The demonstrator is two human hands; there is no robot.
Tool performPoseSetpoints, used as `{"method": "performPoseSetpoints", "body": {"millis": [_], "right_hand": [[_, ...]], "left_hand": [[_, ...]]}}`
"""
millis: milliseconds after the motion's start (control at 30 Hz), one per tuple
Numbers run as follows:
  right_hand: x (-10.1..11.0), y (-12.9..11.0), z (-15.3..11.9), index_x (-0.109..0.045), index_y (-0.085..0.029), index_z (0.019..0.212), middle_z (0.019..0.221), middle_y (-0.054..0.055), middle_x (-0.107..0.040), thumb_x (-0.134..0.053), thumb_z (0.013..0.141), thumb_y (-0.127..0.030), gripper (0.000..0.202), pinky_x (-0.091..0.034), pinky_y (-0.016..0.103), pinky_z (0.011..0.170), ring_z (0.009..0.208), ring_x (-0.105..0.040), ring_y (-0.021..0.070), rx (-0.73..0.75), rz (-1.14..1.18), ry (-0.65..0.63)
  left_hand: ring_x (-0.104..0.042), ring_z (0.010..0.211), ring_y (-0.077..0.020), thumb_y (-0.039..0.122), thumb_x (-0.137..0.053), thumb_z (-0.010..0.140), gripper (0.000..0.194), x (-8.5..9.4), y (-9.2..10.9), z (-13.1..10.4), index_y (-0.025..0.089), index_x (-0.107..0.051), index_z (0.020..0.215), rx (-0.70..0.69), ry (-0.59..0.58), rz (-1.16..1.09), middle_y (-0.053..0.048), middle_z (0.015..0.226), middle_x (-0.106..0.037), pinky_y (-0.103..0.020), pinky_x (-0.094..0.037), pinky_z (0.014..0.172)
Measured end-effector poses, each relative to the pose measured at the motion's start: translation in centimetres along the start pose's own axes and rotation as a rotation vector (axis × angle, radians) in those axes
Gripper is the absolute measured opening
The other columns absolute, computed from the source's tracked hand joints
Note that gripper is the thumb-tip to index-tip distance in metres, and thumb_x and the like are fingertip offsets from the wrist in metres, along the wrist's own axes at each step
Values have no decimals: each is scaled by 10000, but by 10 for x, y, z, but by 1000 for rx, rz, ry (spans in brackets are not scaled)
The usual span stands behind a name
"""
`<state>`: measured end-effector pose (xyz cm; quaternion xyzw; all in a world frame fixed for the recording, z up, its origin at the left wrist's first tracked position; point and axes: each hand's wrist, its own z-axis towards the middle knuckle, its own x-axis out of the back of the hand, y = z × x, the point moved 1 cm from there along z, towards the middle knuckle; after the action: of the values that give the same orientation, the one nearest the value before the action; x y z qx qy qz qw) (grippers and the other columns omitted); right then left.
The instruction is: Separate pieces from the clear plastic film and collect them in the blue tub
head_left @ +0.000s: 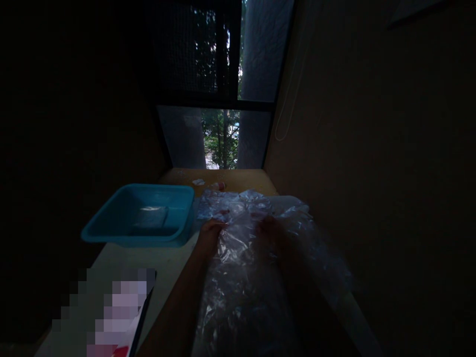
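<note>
A large, crinkled clear plastic bag [238, 248] stretches from the table's far part back toward me. Its upper part is gripped by my left hand [212, 227], with the fingers closed on the film. Across from it, my right hand [267, 228] is dark and slightly blurred, and it also appears closed on the plastic. More crumpled film [293, 213] spreads out to the right of that hand. Between and just beyond my hands, the bag is bunched up, and I cannot make out whether anything is inside it.
Left of the bag stands a blue plastic basin [182, 238] with a pale flat packet [152, 217] inside. A tablet-like screen [122, 312], blurred out, lies on the white table [169, 263] near me. A small bottle [219, 186] and white scrap [198, 182] lie by the window.
</note>
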<state>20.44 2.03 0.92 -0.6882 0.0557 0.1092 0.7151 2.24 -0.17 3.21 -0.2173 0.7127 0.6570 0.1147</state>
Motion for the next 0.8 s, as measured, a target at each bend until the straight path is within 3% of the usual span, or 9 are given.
{"method": "performPoseSetpoints", "body": {"millis": [133,267,433,567,700,800], "right_hand": [[-9,-15,-10,-618,-199,794,794,34,-631,-576,609,-315,222,-386,248,533,574,-487,104,9,-9,-3],[-17,-25,-17,-626,-203,814,813,31,-646,-581,611,-333,245,-376,233,500,528,-466,90,-25,14,22],[-19,-23,-16,-632,-186,794,773,38,-656,-587,613,-326,233,-373,237,496,511,-473,94,-76,68,5],[-19,-25,-18,-641,-203,782,772,36,-658,-570,635,-331,207,-390,251,551,564,-502,109,-39,4,14],[-20,-27,-20,-631,-213,800,795,30,-654,-564,629,-340,223,-394,256,547,562,-500,110,-23,-10,22],[-20,-29,-20,-630,-210,798,839,41,-651,-561,626,-332,222,-405,270,571,634,-521,133,-11,-27,20]], "left_hand": [[-557,628,-137,214,-649,533,283,-1,0,0,163,-630,811,-3,-75,-29,-29,775,-639,-238,-416,564],[-560,751,-154,219,-680,519,401,0,0,1,171,-600,909,-37,-116,40,-61,959,-615,-221,-416,595],[-555,660,-131,238,-677,537,397,2,-1,1,161,-596,918,-8,-176,147,-53,837,-633,-200,-400,534],[-536,568,-113,233,-700,498,425,1,-1,0,168,-589,902,11,-144,135,-10,710,-612,-208,-403,516],[-537,570,-117,254,-709,481,409,0,-2,0,162,-598,864,15,-86,161,-37,788,-628,-208,-394,495],[-566,679,-149,257,-697,505,359,1,-2,1,165,-607,840,-5,-88,150,-56,859,-636,-221,-407,552]]}}
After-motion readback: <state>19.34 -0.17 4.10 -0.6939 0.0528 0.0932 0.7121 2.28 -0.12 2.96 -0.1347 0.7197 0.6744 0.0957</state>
